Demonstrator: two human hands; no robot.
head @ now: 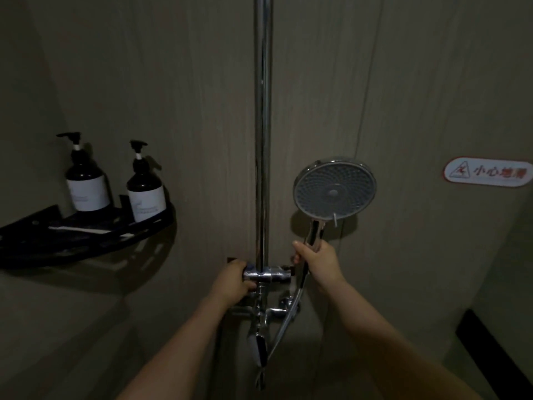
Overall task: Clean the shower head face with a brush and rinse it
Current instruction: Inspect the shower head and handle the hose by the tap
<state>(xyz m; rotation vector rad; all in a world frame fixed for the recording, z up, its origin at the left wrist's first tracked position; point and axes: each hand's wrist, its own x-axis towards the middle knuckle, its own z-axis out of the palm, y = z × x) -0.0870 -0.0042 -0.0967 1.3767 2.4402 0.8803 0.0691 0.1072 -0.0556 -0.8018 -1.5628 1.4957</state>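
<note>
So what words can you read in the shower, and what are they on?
"小心地滑": red letters on the white wall sign, beside a slipping-figure warning triangle.
Left pump bottle: label print too small to read.
Right pump bottle: label print too blurred to read.

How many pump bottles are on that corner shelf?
2, both on the black corner shelf: left bottle nearer the corner, right bottle near the shelf's front edge. None seems hidden.

White oval wall sign with red border (488,172): red slip-hazard triangle pictogram, then red Chinese characters 小心地滑. Two dark pump bottles with white paper labels (88,194) (147,202) on black corner shelf (86,241): label print too small to read.
</note>
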